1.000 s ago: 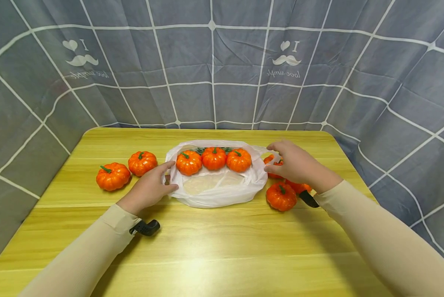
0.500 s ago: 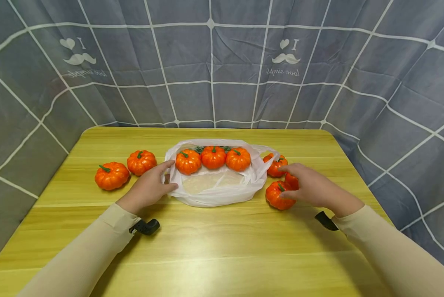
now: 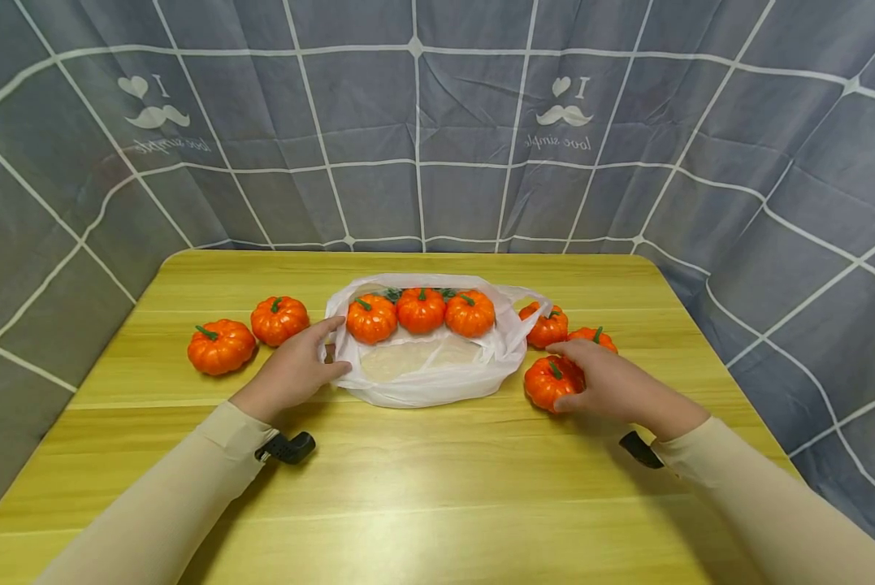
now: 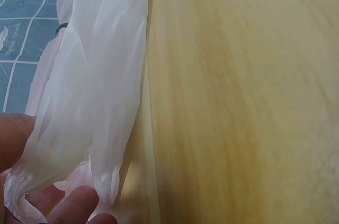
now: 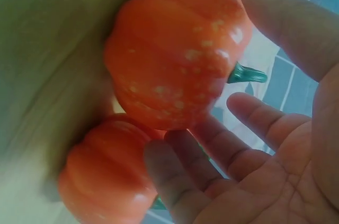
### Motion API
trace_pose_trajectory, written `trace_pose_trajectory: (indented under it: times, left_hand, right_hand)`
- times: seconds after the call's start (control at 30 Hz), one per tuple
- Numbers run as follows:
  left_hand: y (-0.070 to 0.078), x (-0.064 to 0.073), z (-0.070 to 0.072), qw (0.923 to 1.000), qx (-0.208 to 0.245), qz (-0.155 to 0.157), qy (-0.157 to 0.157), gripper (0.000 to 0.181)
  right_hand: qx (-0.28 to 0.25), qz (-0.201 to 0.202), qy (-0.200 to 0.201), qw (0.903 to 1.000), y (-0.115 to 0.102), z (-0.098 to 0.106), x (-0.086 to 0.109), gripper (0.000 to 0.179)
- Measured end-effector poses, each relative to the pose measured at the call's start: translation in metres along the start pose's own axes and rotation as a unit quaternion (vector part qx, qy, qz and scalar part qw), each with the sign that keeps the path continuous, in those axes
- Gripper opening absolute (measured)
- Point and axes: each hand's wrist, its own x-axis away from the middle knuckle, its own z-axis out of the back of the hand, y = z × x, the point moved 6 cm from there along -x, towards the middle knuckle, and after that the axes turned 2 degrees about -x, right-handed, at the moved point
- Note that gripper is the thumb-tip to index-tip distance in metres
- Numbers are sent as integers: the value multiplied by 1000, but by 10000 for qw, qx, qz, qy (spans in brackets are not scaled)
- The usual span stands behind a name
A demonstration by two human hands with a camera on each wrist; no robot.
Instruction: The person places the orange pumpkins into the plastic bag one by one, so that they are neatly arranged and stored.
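In the head view, a white plastic bag [image 3: 437, 394] lies with its mouth open on the table, three small orange pumpkins [image 3: 420, 311] in a row inside it. My left hand [image 3: 287, 374] holds the bag's left edge; the left wrist view shows thin plastic [image 4: 106, 38] running down between thumb and curled fingers [image 4: 77, 205]. My right hand [image 3: 616, 386] reaches over a pumpkin [image 3: 548, 385] at the bag's right. In the right wrist view, thumb and fingers spread about this pumpkin [image 5: 175, 49], not closed on it. Its green stem points toward the palm.
Two more pumpkins [image 3: 547, 327] [image 3: 598, 337] sit behind the right hand, one partly under the bag's right handle. Another two pumpkins [image 3: 221, 347] [image 3: 279, 320] stand left of the bag. A grey curtain [image 3: 474, 122] with white lines surrounds the wooden table [image 3: 408, 504].
My right hand has left the bag's right handle and come down and right to the front pumpkin, uncovering the pumpkins behind. My left hand has stayed at the bag.
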Motion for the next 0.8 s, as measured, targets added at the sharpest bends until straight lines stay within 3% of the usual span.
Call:
trace_pose_trajectory:
  times: [0.33, 0.8]
  left_hand:
    - [2, 0, 0, 10000, 14, -33, -10, 79]
    - [2, 0, 0, 10000, 13, -49, 28, 79]
  right_hand:
    - [-37, 9, -2, 10000, 4, -8, 3, 78]
    - [-261, -172, -325, 9990, 8, -22, 3, 93]
